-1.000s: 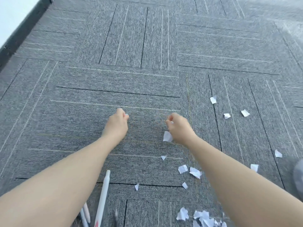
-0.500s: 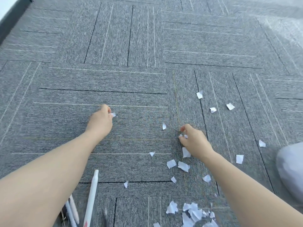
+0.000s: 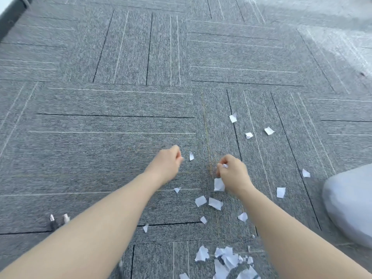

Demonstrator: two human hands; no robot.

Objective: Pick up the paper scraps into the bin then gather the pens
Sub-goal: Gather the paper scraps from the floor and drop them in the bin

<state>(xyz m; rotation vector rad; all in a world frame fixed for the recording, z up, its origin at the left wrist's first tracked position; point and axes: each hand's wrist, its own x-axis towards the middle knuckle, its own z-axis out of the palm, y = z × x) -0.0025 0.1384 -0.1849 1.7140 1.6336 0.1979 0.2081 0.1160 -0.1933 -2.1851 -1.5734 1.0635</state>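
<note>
Several white paper scraps lie scattered on the grey carpet, among them one small scrap [image 3: 191, 156] just right of my left hand and a pair [image 3: 209, 202] nearer to me. A crumpled pile of scraps [image 3: 227, 258] sits at the bottom edge. My left hand [image 3: 167, 164] is closed, with a bit of white at its fingertips. My right hand [image 3: 231, 172] is closed on small paper scraps, and a larger scrap [image 3: 219, 184] lies beside its wrist. Two pen tips [image 3: 59, 218] poke out from behind my left forearm. No bin is in view.
A pale grey rounded shape [image 3: 350, 202] fills the right edge. A dark skirting board [image 3: 12, 19] runs along the upper left corner. More scraps [image 3: 268, 130] lie farther right on the carpet tiles.
My left hand has swung right with its small scrap, close to my right hand. The right hand has stayed near the same scraps. The view has shifted, hiding the long white pen.
</note>
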